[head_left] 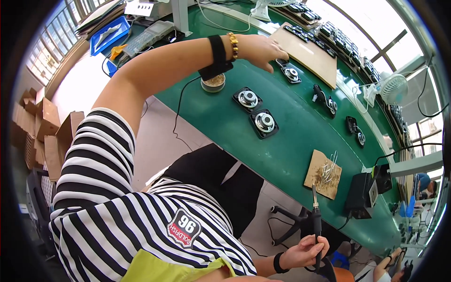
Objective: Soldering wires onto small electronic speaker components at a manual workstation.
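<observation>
My left hand (263, 50) reaches across the green table with thumb and fingers apart. Its fingertips are at the edge of a small black-framed speaker (291, 74); whether they touch it is hard to tell. In my right hand (307, 252), fingers wrapped round the handle, is a soldering iron (316, 214), its metal tip pointing up toward a brown board (314, 174) with pale wire bits and crumbs. Two more speakers, one (248, 97) beside the other (264, 122), lie magnet side up nearer to me. A round tub (213, 83) of brownish material sits under my left wrist.
More speakers lie along the table's far side, one pair (325, 101) and another (355, 130). A pale board (305, 54) carries a row of them. A black box (361, 195) and a white fan (393, 89) stand rightward. Cardboard boxes (47, 120) are at left; another person's arm (383, 268) shows lower right.
</observation>
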Demonstrator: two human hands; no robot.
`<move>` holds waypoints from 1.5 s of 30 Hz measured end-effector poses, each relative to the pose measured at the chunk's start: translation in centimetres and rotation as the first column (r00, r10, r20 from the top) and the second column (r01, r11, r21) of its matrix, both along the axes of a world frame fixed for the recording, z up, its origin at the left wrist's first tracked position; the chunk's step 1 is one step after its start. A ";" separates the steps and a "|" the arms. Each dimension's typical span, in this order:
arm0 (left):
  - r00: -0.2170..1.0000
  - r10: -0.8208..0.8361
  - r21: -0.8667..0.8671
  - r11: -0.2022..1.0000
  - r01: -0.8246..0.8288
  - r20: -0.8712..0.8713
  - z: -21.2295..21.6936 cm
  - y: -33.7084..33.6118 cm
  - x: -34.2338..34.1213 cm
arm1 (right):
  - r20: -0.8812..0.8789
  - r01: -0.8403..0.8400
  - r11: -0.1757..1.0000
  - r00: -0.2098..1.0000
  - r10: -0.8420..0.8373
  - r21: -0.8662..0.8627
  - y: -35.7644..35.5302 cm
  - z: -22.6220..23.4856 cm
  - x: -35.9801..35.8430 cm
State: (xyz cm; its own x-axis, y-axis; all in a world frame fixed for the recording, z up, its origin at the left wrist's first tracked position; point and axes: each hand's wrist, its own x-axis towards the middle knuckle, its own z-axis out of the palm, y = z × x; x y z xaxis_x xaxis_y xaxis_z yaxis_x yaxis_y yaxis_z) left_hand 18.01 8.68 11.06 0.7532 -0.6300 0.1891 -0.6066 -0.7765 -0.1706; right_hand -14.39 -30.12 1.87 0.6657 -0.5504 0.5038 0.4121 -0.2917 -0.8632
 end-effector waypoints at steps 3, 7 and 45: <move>0.981 0.182 0.084 0.979 -0.187 0.068 1.2 7.1 -2.9 | 0.011 -0.017 1.000 1.000 0.017 0.010 0.7 0.2 0.8; 0.778 0.585 0.190 0.757 -0.625 0.228 -0.1 19.4 -4.8 | 0.037 -0.078 0.996 0.996 0.076 0.041 1.7 0.4 1.3; 0.826 -0.564 -0.628 0.650 0.427 -0.021 -5.4 -8.6 -24.2 | -0.096 -0.515 0.785 0.851 0.516 -0.345 7.3 3.0 4.5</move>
